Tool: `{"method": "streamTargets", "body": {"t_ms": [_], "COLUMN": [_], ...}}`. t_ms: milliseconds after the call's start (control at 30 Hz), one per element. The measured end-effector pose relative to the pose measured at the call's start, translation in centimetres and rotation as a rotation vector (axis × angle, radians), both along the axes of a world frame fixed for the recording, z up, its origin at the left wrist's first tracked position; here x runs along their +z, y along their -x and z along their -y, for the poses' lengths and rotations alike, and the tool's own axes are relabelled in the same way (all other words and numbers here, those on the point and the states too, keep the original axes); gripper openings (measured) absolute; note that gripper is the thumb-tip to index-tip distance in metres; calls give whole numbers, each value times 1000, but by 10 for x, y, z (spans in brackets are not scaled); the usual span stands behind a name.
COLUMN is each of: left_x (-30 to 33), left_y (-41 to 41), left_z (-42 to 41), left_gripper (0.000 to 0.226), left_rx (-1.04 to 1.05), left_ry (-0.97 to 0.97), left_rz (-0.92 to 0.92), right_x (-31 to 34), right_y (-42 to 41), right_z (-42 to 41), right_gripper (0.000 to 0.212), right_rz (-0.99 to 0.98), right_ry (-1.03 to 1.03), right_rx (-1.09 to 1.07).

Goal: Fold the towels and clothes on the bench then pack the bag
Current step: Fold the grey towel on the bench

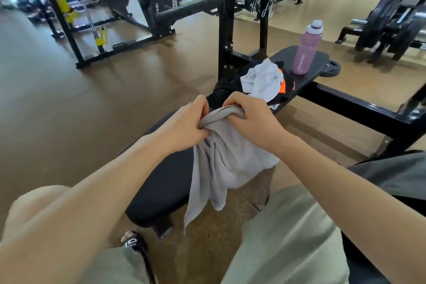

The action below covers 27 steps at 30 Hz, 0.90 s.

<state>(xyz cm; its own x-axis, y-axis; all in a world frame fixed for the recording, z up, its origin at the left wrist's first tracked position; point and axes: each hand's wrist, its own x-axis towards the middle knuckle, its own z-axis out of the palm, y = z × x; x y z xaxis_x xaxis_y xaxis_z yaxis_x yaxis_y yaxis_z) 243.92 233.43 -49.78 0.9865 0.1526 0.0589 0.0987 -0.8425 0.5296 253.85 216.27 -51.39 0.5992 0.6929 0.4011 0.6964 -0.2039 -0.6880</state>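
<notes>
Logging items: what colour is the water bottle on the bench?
Pink water bottle with a white cap, head view.

Grey towel point(221, 163) bunched, hanging over black bench point(166, 182)

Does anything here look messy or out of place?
Yes: a crumpled pile of clothes lies unfolded on the bench beside the upright pink bottle. Nothing looks spilled or damaged.

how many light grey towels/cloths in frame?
2: grey towel gripped by left hand and right hand; white cloth atop dark clothes pile. More may be hidden underneath.
</notes>
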Motion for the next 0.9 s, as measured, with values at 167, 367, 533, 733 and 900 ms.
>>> {"method": "streamTargets", "body": {"t_ms": [167, 367, 533, 733, 900], "left_x": [-50, -37, -4, 4, 3], "left_y": [25, 26, 20, 19, 23], "left_z": [-25, -51, -50, -64, -83], "left_gripper": [24, 7, 9, 10, 8], "left_rx": [138, 333, 104, 92, 182], "left_ry": [70, 242, 37, -38, -74], "left_rz": [-85, 173, 305, 303, 217], "right_x": [9, 1, -9, -10, 10], "right_y": [2, -32, -1, 12, -6], "right_z": [-11, -22, -49, -82, -92], "right_gripper": [17, 23, 31, 16, 16], "right_rz": [48, 310, -134, -115, 59], "right_ry": [-56, 437, 406, 257, 194], "right_rx": [-60, -174, 47, -104, -215]}}
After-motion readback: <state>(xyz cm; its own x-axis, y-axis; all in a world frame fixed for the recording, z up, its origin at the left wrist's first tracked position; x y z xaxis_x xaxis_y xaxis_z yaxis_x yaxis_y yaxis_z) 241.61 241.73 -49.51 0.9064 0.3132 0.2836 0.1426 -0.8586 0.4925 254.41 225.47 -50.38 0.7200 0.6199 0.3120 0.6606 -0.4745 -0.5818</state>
